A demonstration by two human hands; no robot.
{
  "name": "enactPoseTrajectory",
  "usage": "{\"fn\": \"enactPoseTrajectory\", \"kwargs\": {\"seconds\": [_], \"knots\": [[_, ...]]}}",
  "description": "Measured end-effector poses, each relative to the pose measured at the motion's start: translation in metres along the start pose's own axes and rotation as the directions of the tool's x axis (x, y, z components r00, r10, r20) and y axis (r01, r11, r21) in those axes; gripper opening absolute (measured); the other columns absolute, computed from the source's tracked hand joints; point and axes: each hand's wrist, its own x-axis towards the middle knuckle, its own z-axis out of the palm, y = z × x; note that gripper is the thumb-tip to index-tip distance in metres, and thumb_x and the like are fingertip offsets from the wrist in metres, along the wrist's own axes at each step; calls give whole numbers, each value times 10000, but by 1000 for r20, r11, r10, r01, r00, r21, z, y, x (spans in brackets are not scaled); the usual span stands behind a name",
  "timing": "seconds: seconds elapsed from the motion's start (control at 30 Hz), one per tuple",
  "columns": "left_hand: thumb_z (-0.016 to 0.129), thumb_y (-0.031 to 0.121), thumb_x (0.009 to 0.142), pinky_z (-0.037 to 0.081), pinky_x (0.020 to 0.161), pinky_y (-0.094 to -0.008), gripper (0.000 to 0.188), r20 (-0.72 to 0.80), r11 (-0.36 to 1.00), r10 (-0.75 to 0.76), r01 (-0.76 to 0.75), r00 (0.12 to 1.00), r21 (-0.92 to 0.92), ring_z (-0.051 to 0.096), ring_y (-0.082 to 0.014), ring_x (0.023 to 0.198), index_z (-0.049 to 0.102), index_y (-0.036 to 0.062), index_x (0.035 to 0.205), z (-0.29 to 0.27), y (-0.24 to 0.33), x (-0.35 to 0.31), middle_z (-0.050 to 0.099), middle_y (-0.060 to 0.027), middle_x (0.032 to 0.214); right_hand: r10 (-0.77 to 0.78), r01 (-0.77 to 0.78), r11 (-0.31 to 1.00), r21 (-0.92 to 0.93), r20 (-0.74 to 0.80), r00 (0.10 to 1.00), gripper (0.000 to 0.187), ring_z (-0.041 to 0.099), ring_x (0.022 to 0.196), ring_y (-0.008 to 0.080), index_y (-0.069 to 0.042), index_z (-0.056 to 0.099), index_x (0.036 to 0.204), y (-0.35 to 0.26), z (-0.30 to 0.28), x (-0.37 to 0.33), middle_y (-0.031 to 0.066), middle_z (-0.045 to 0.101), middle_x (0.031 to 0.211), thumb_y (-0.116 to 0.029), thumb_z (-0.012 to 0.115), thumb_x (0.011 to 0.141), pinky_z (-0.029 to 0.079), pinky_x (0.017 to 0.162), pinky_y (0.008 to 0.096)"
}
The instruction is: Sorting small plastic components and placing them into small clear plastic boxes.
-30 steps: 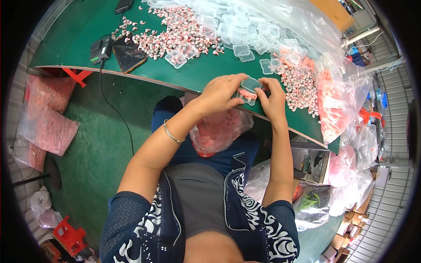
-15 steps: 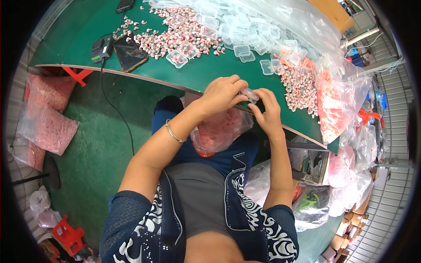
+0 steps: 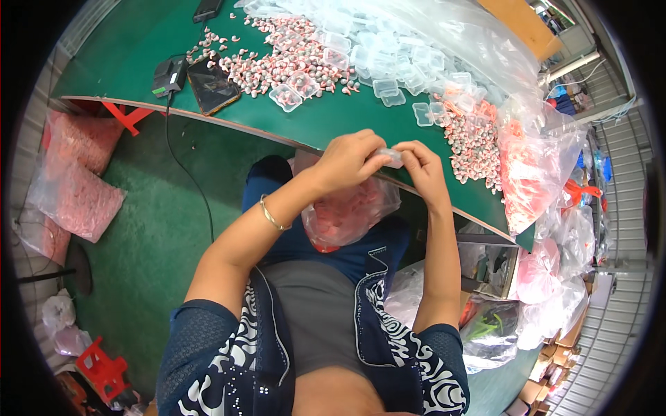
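Green, flat-topped worktable [image 3: 347,118] is spanning twelve o'clock; at one o'clock, by its edge, left hand [image 3: 349,161] and right hand [image 3: 423,166], both nearly closed, are pinching a flattish translucent plastic box [image 3: 394,158].

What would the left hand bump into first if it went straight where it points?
Past the small clear box it holds, the left hand would probably meet the right hand first, though depth is unclear.
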Motion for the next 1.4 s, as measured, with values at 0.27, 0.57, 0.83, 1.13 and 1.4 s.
{"fn": "enactPoseTrajectory", "kwargs": {"seconds": [0.27,0.57,0.83,1.13,1.4], "knots": [[714,274,826,503,681,-425,226,199,981,111,-140,974,137,624,-312,773,660,77,923,34,9,-64,609,-100,858,-384,106,571,-814,-151,911,556,533,1169,328,-105,576,1285,31,17,71,120,581,1288,-280,765,793,432,934,480],[718,227,820,541,663,-438,175,342,975,25,-99,939,201,662,-316,751,681,110,946,60,-26,-84,652,-104,872,-308,69,436,-897,-77,948,492,580,1068,248,-141,603,1256,41,26,110,52,661,1083,-257,754,802,358,911,479],[668,107,838,527,696,-459,214,-166,922,-47,106,985,373,650,-354,833,629,76,1046,-33,-4,17,606,-135,929,-564,155,397,-905,-106,819,269,622,903,200,-110,664,1066,29,13,86,30,672,900,-220,699,823,358,904,435],[631,74,806,579,611,-426,145,-220,686,-179,282,959,670,704,-340,722,636,29,944,-16,-65,57,634,-158,981,-461,132,773,-620,-407,788,79,614,661,267,-38,671,840,27,-25,56,75,644,723,-112,653,818,457,646,393],[585,81,833,554,609,-460,146,-203,748,-130,231,970,622,688,-359,707,635,43,965,-17,-61,51,646,-161,969,-196,-19,759,-651,-256,947,72,638,738,257,-88,690,830,37,-21,30,65,667,759,-157,674,828,429,698,404]]}}
